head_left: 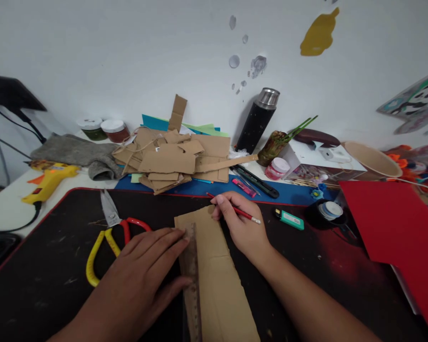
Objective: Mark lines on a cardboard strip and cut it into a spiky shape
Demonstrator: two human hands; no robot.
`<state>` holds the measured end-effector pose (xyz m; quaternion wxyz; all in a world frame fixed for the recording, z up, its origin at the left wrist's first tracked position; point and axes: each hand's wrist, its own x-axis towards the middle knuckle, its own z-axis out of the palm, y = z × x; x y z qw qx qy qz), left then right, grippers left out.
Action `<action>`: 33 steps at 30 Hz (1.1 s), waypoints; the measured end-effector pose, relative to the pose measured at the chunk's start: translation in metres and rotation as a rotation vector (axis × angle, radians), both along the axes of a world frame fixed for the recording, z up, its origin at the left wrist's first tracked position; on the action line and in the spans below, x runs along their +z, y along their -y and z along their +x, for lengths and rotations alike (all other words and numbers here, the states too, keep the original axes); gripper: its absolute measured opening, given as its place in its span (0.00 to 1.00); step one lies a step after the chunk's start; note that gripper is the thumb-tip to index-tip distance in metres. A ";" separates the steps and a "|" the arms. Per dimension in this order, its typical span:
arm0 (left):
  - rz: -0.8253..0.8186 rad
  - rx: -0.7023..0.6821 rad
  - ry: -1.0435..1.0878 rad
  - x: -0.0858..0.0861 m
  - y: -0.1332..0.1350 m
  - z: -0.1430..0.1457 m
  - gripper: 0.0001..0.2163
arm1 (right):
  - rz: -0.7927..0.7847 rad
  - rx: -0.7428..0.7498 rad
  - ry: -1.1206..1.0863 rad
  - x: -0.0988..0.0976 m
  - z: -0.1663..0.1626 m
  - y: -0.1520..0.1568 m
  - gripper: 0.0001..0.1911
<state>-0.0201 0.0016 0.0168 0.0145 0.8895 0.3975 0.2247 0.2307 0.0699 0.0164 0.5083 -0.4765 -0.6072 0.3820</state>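
A long strip of brown cardboard [217, 280] lies on the black desk mat [50, 266] in front of me. A ruler [192, 280] rests along the strip's left edge. My left hand [142, 270] lies flat with fingers stretched out, pressing on the ruler. My right hand [240, 223] is closed round a red pencil [248, 216], its fingers at the strip's far end.
Yellow and red scissors [107, 232] lie left of my hand, a yellow glue gun [48, 183] further left. A heap of cardboard scraps [174, 159], a black flask [257, 121], a green lighter [290, 219], a tape roll [330, 210] and a red sheet [395, 228] ring the mat.
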 end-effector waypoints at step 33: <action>-0.149 -0.022 -0.034 -0.015 -0.019 -0.019 0.28 | 0.019 0.012 0.034 -0.001 -0.001 -0.001 0.16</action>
